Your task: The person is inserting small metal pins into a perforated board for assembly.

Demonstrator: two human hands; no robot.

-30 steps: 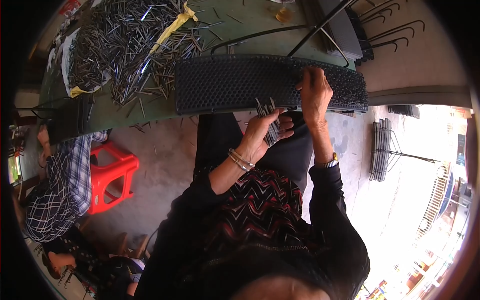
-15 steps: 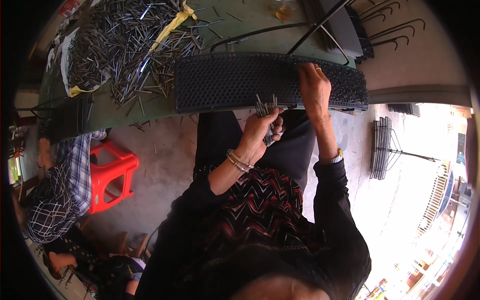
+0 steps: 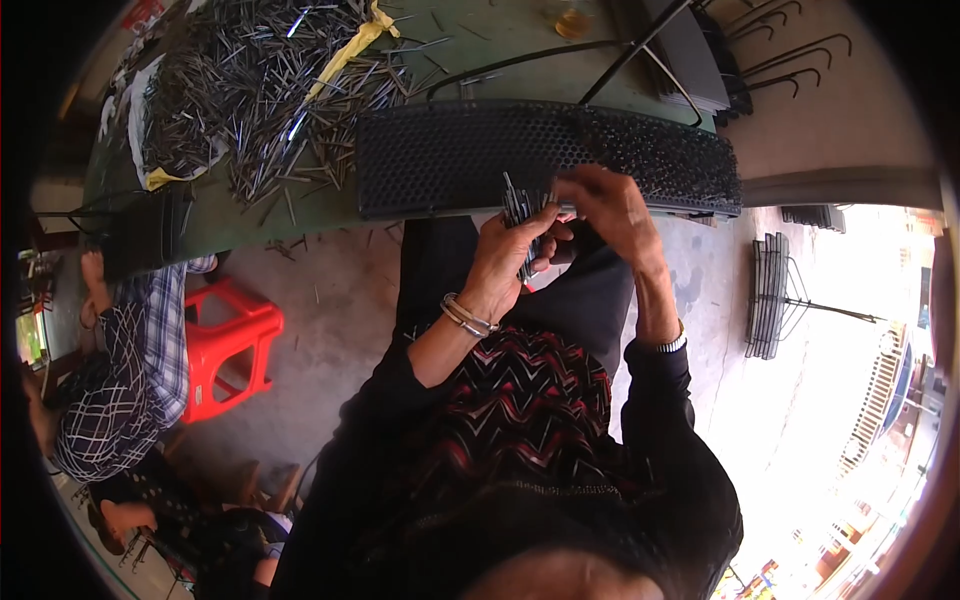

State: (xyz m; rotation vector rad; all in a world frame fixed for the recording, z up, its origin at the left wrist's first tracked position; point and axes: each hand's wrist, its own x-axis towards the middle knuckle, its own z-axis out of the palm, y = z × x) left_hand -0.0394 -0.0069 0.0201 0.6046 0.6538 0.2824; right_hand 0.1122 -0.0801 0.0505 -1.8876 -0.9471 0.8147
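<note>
A bundle of thin, dark metal pins [image 3: 516,206] stands upright in my left hand [image 3: 500,256], its fingers and thumb closed around it. My right hand [image 3: 620,215] hovers just right of the bundle's tops, with its fingertips close to them. Motion smears those fingers, so I cannot make out whether a pin is between them. Just beyond both hands lies a long black panel [image 3: 455,155], full of small honeycomb-like holes, at the table's near edge. Its right part looks rough and densely filled, while the holes on the left show plainly.
A large heap of loose pins [image 3: 270,95] with a yellow strip [image 3: 350,50] covers the green table [image 3: 480,35] at far left. Black bent rods [image 3: 640,60] rise behind the panel. A red stool [image 3: 225,345] and another person's checked sleeve [image 3: 165,330] are at left. A metal rack [image 3: 768,295] stands right.
My right hand has come off the panel's right part and moved left and nearer, to the bundle. My left hand still holds the pins and has shifted slightly left.
</note>
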